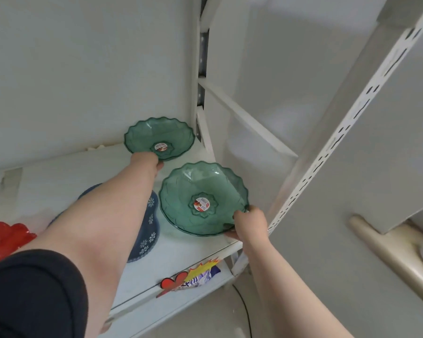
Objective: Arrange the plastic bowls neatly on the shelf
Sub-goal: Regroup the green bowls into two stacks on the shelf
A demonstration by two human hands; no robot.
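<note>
Bottom left of the frame, closest in: dark sleeve [32, 293], left forearm running up and away toward centre. Lower right, bare right forearm reaching in the same direction.

Low centre, on the shelf's front edge [171, 296]: bright promotional price tag [191, 276], red and yellow starburst, print too blurred to read.

Far left edge: red scalloped plastic bowl [3, 240], only partly in frame. Just beyond the left forearm: dark blue bowl with white flower print [147, 230], mostly hidden behind the arm, resting on the white shelf.

Centre right: right hand [249, 223] pinching the near rim of the near green bowl [205, 196], translucent, scalloped edge, round sticker in the middle. Fingers closed onto that rim, thumb on top, the rest tucked under. Bowl tilted toward the camera, sitting close to the shelf's right front corner.

Further back, upper centre: left hand [148, 161] at the near rim of the far green bowl [159, 137], same pattern, same sticker, parked by the back wall near the corner upright. Fingers hidden behind the hand and under the rim; gripping or just touching, cannot tell.

Progress, as a judgement: roughly mid-job. Two matching green bowls on the shelf but apart, one front, one back, both in hand, neither squared up or nested. Blue and red bowls at the left sitting loose, not lined up. Left to do: settle the green pair, then bring blue and red into order.
</note>
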